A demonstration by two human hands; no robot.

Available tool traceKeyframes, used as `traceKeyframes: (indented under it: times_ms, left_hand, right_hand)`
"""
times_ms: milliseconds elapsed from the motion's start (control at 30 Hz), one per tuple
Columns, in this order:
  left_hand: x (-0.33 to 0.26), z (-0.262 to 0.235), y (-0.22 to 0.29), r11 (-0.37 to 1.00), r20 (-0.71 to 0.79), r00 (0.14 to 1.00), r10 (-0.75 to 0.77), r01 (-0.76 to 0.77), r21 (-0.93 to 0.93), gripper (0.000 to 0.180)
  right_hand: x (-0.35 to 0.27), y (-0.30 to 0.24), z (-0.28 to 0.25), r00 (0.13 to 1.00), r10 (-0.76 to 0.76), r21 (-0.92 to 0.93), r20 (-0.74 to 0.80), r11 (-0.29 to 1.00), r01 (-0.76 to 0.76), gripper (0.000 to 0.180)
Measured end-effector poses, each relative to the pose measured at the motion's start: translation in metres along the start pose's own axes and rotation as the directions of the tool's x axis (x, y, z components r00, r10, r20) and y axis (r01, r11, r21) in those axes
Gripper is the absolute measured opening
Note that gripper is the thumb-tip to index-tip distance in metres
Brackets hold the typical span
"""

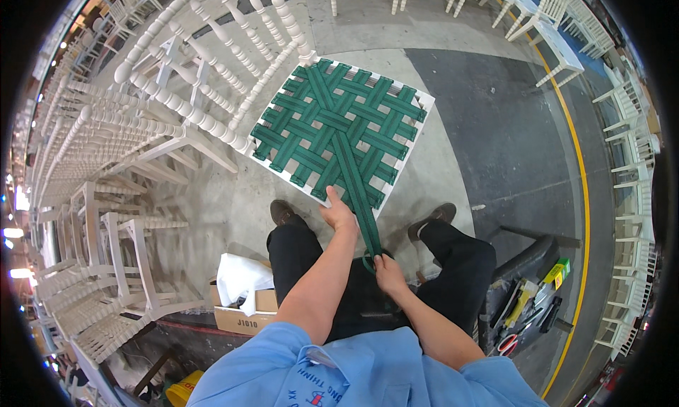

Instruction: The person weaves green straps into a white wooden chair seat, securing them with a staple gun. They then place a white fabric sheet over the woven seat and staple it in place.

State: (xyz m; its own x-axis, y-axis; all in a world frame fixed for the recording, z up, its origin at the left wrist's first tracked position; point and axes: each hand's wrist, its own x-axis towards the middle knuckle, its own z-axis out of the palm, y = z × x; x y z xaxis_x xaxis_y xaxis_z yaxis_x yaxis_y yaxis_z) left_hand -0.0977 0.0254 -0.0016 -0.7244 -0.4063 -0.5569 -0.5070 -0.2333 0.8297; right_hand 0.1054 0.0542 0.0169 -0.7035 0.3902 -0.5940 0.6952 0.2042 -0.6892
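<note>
Most fingers of the left hand (pixel 341 214) slip from sight at the woven green seat (pixel 382 110), while the right hand (pixel 391 276) covers part of the webbing strap (pixel 353 181). The top edge crops the white chair back (pixel 194 115); a white plastic bag (pixel 242 278) masks the cardboard box's (pixel 244 321) contents.

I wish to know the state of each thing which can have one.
Green strap: straight between woven seat and right hand.
Woven seat: webbed, gaps between bands.
Right hand: closed on strap.
Left hand: at seat's edge.
White bag: crumpled, draped over carton.
Carton: top partly covered.
Scissors: open or shut, cannot tell.
</note>
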Motion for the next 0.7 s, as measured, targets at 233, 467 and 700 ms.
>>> traceKeyframes:
  times_ms: [233,467,700]
  left_hand:
    - [0.008,-0.008,-0.001,0.997,0.083,0.995,-0.05,0.044,0.07,0.076]
    - [-0.003,-0.098,0.014,0.701,0.62,0.629,-0.469,-0.162,0.695,0.091]
    - [-0.022,-0.086,-0.034,0.29,0.717,0.601,-0.352,-0.659,0.694,0.065]
  right_hand:
    - [0.043,0.003,0.009,0.996,0.082,-0.253,-0.018,0.964,-0.084,0.038]
    - [0.068,-0.011,0.011,1.0,0.01,-0.271,0.001,0.963,-0.009,0.033]
    - [0.064,0.014,0.016,0.999,-0.002,-0.171,0.049,0.985,0.01,0.038]
